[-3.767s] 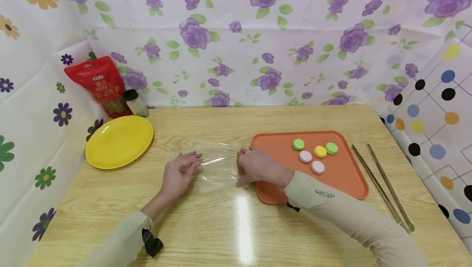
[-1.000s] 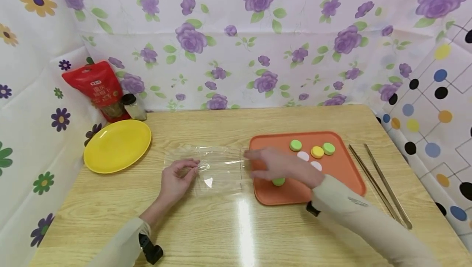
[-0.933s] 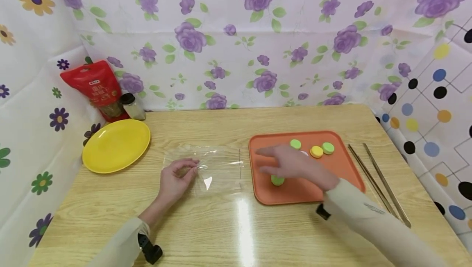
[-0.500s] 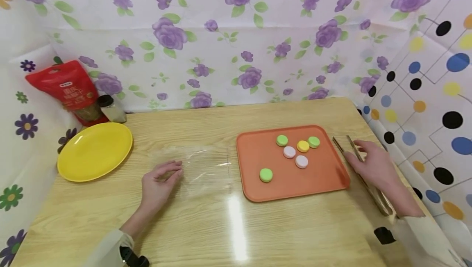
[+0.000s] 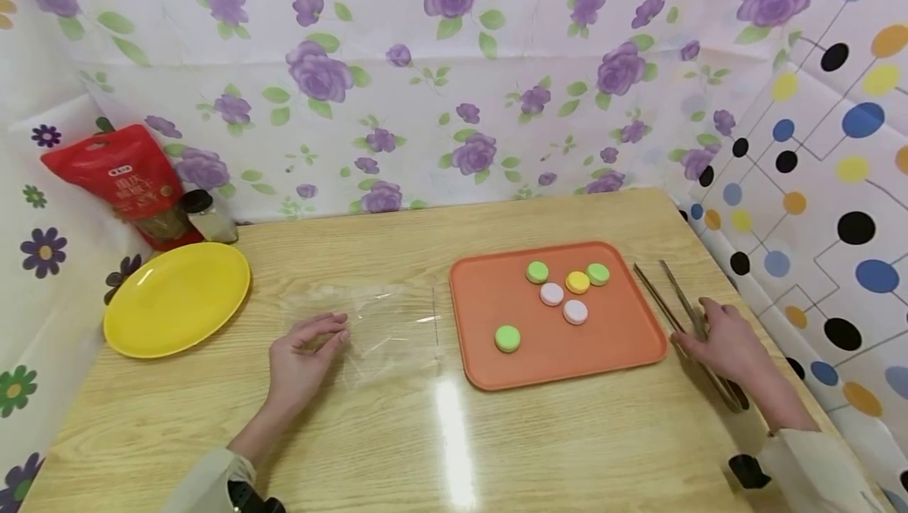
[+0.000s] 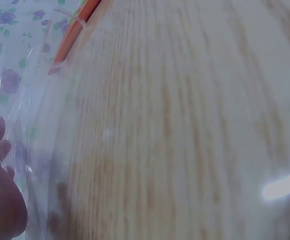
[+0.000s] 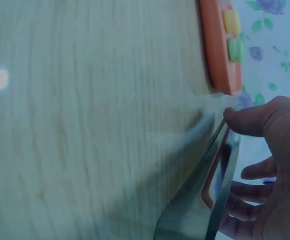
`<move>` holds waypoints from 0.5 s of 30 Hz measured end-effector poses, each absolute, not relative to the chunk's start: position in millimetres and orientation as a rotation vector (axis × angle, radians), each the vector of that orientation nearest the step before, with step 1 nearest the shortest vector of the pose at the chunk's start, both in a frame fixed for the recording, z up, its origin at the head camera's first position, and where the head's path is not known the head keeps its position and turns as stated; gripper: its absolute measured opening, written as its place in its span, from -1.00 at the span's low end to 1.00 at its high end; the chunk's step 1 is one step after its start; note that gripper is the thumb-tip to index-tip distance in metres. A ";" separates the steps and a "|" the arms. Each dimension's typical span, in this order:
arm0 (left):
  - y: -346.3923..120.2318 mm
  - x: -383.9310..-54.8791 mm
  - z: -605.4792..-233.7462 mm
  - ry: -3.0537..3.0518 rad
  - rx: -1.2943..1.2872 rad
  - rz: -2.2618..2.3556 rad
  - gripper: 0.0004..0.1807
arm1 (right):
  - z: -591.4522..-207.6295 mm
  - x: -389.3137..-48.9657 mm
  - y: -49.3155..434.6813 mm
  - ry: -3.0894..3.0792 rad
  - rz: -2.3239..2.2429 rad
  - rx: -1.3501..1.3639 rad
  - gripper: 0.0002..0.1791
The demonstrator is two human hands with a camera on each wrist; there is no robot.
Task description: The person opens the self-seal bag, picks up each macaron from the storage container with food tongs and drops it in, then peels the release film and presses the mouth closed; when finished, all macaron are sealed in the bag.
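A clear plastic bag lies flat on the table's middle. My left hand pinches its left edge between thumb and fingers; in the left wrist view the film spreads beside the hand. At the right, my right hand grips metal tongs, thumb on one arm and fingers round the other. The tongs' tips point away from me and stand apart. Between the hands sits an orange tray of several macarons: a green macaron in front, the green, pink and yellow others grouped farther back.
A yellow plate lies at the table's left side. Behind it stand a red pouch and a black-capped jar. Floral cloth hangs along the back, and dotted cloth borders the right side.
My right hand has left the bag's right edge, crossed the tray to the right and taken hold of the tongs. My left hand stays at the bag. The head view has shifted rightward.
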State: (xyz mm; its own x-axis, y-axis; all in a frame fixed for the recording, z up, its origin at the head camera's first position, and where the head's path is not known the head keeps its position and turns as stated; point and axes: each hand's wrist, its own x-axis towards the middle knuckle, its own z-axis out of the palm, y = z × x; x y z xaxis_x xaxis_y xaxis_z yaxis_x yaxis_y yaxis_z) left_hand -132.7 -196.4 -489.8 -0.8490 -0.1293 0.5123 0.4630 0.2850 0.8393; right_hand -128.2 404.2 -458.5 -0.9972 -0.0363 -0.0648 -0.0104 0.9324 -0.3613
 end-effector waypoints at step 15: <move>-193.9 -131.9 -490.9 -2.068 -0.288 -1.562 -0.81 | -466.0 -135.4 402.4 3.065 -0.490 -0.175 -0.29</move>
State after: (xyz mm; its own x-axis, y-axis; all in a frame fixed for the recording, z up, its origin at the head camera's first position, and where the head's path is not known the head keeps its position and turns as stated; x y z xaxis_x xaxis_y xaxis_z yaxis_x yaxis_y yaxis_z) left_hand -131.9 -193.9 -490.9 -0.8381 -0.1421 0.5266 0.4678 0.3093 0.8279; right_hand -135.4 402.4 -466.0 -0.9931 -0.1161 -0.0150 -0.1057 0.9440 -0.3126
